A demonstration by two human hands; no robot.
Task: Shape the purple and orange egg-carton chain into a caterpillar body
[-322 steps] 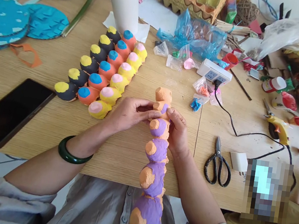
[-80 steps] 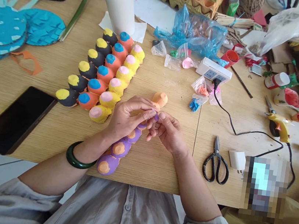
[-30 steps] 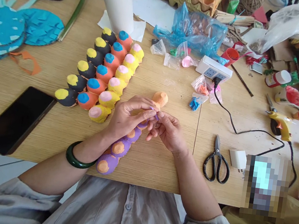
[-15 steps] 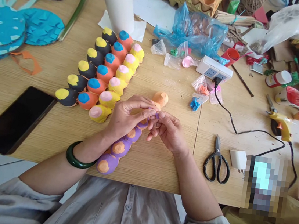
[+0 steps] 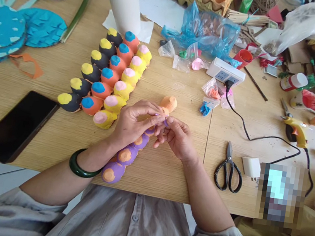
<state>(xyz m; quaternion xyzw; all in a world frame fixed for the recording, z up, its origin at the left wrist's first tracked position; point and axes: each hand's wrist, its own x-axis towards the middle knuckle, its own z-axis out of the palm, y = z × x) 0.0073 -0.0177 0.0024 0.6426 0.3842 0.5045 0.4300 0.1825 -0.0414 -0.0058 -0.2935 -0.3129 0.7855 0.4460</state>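
Pale wood grain shows across the table (image 5: 178, 179), which spreads over most of the frame. At centre left we see three rows (image 5: 107, 73) of humps, with the phone (image 5: 17, 125) to their lower left. Our strip (image 5: 129, 152) slants from lower middle up to the centre, partly hidden under our hands. Our left hand (image 5: 133, 124) and right hand (image 5: 177, 137) meet over its upper part, thumbs and fingers pinching a purple bit (image 5: 165, 122). To do this well, we judge, we should press lightly with the fingertips and keep the bit thin and even at its edges. Rows and strip look matte and clay-like; the strip's rounded purple humps carry rough orange knobs (image 5: 125, 155), and its tip (image 5: 169, 103) is all orange. The bit seems soft and pliable.
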